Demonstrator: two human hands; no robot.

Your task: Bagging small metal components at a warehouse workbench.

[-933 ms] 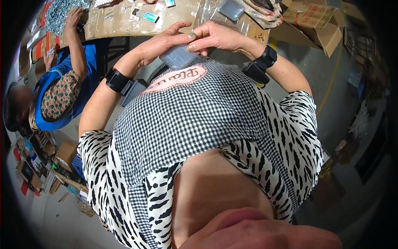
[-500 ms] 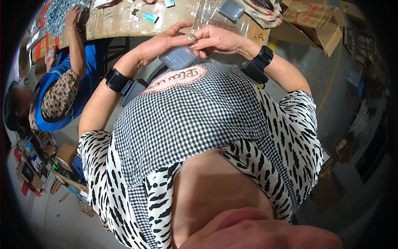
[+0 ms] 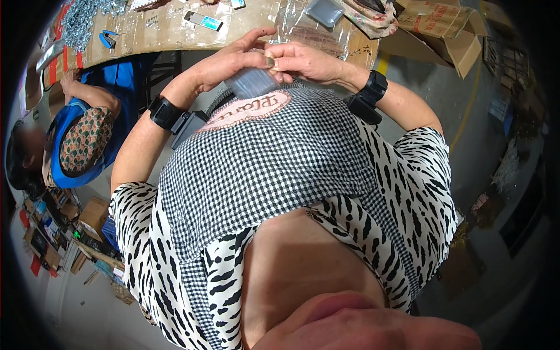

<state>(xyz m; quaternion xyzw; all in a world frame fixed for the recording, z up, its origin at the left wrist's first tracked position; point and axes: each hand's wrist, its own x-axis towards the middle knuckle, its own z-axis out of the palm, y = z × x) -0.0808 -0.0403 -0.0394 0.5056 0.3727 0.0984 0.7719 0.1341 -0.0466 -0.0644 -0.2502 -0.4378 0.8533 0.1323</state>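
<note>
Against my chest, just off the table's near edge, a stack of thin clear plastic pieces (image 3: 253,83) hangs below my fingers. My left hand (image 3: 238,60) is closed round its upper part, the thumb lying across the top and the index finger stretched away. Close against that thumb, my right hand (image 3: 303,62) has its thumb and fingers pinched together at the stack's upper right edge. Whatever sits between those right fingertips is too small to make out. Part of the stack is covered by both hands.
On the cardboard-covered table (image 3: 157,35) lie a silvery tangle (image 3: 84,23), blue-handled cutters (image 3: 108,39), a small blue and white packet (image 3: 203,21) and a clear tray (image 3: 324,13). An open carton (image 3: 443,35) stands at the right. A co-worker in blue (image 3: 87,125) sits at the left.
My right fingers have shifted slightly and pinch closer to the left thumb. The co-worker's arm has drawn back from the silvery tangle, uncovering the blue-handled cutters.
</note>
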